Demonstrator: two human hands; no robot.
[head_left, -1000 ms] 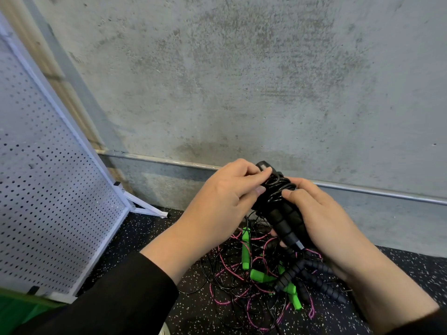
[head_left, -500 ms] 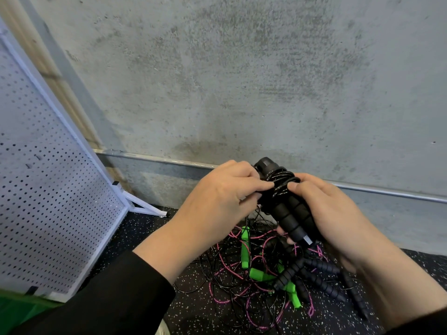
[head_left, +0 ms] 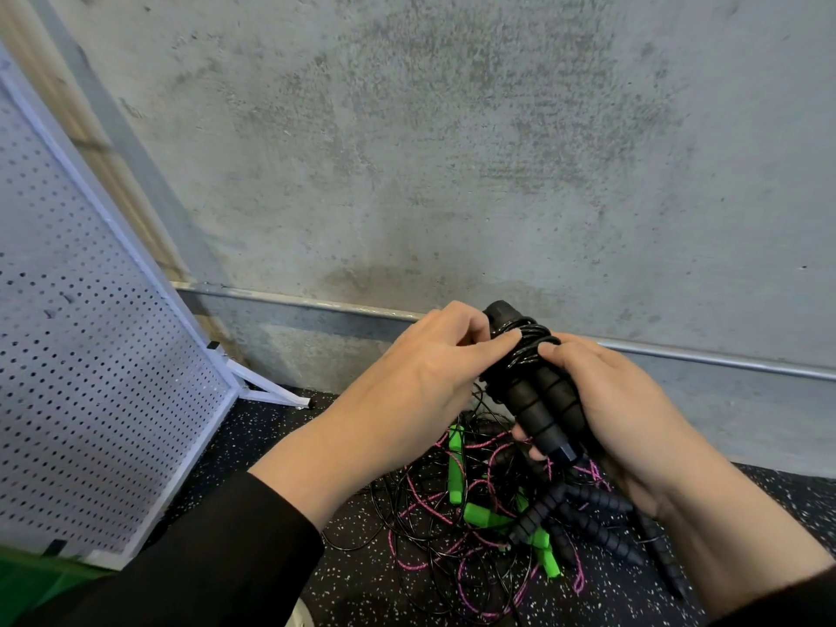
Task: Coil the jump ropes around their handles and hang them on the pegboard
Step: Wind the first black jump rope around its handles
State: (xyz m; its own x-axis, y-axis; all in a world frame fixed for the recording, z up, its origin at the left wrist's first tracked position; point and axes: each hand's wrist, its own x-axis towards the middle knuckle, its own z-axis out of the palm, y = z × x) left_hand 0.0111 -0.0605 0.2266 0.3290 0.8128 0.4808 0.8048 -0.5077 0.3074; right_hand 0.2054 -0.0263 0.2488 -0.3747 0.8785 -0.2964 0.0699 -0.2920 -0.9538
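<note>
Mostly hidden: right hand (head_left: 633,414) grips black handles (head_left: 543,400); left hand (head_left: 434,359) pinches cord coil (head_left: 527,350).

You'll find no readable text, label, brand, number or sign here: nothing legible on the pegboard (head_left: 90,355), on the black handles (head_left: 543,400) above the rope pile, or on the concrete wall (head_left: 452,151) behind them

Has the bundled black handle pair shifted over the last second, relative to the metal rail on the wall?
Cannot tell. The black handle pair sits slightly nearer the metal rail, top now over it, but the head camera shifted too.
</note>
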